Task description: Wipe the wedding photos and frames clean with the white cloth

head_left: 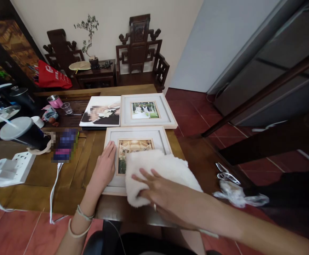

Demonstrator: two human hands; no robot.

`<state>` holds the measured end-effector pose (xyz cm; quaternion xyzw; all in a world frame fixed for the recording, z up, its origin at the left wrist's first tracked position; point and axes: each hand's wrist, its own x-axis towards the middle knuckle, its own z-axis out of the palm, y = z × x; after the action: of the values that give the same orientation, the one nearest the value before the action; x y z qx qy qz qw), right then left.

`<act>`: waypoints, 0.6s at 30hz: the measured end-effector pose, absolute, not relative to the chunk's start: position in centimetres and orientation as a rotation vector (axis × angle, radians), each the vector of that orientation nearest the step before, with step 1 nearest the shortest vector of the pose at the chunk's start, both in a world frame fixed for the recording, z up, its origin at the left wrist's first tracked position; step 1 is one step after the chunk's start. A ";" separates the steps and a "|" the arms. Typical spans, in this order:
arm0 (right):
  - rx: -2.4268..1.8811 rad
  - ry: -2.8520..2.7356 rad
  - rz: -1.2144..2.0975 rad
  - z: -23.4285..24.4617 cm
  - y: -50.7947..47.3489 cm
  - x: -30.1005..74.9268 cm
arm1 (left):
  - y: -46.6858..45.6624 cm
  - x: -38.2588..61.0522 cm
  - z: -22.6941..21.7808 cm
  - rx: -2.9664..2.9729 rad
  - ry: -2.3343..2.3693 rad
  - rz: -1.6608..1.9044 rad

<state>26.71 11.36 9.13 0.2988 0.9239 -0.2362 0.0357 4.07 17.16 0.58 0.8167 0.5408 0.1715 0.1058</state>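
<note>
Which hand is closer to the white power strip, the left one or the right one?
Left. The left hand rests on the picture frame, to the right of the power strip. The right hand is farther right, on the white cloth.

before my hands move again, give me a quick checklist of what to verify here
1. Left hand steadying the near frame: ok, it rests on the left edge.
2. Right hand on the white cloth: ok, fingers spread on top.
3. Near frame's picture fully uncovered: not ok, the cloth hides part of it.
4. Dark cup apart from the near frame: ok, well to its left.
5. Scissors apart from the cloth: ok, off to the right.
6. Near frame free of marks: cannot tell.
</note>
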 end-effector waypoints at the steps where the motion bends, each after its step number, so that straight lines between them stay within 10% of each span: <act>1: 0.893 2.826 -0.759 9.4 10.9 26.6 | 17.2 4.1 0.6 2.405 1.593 0.489; 18: 1.211 3.032 -0.039 3.7 21.6 21.9 | 17.6 3.4 -0.5 2.299 1.472 0.840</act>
<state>21.90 21.55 3.71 0.3701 0.9269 -0.0119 -0.0617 3.40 17.55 -0.50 0.7968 0.5100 0.2912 0.1421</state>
